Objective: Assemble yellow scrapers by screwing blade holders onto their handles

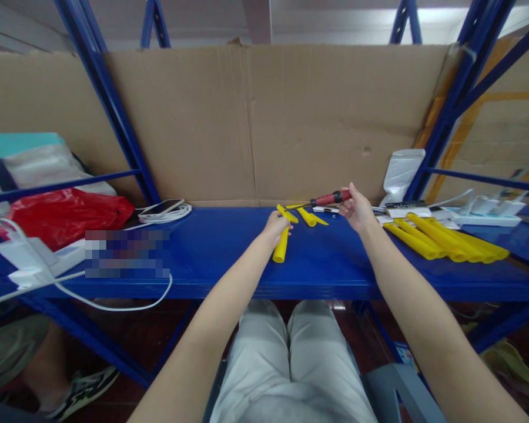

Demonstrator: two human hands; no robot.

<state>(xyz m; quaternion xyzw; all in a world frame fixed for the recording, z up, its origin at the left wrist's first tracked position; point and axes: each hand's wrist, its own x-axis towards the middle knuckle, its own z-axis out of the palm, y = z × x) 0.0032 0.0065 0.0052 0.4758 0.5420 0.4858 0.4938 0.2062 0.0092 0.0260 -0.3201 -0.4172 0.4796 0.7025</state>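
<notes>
My left hand is closed around a yellow tube, its lower end pointing toward me over the blue shelf. A screwdriver with a red and black handle is gripped by my right hand. Its dark shaft points left and reaches the upper end of the yellow tube; whether the tip touches the tube I cannot tell. Just right of my left hand lie further yellow pieces, one of them a slim pointed strip.
Several yellow tubes lie side by side on the right of the blue shelf. Behind them are a power strip and a white pouch. A red bag, white cables and a phone occupy the left. Cardboard closes off the back.
</notes>
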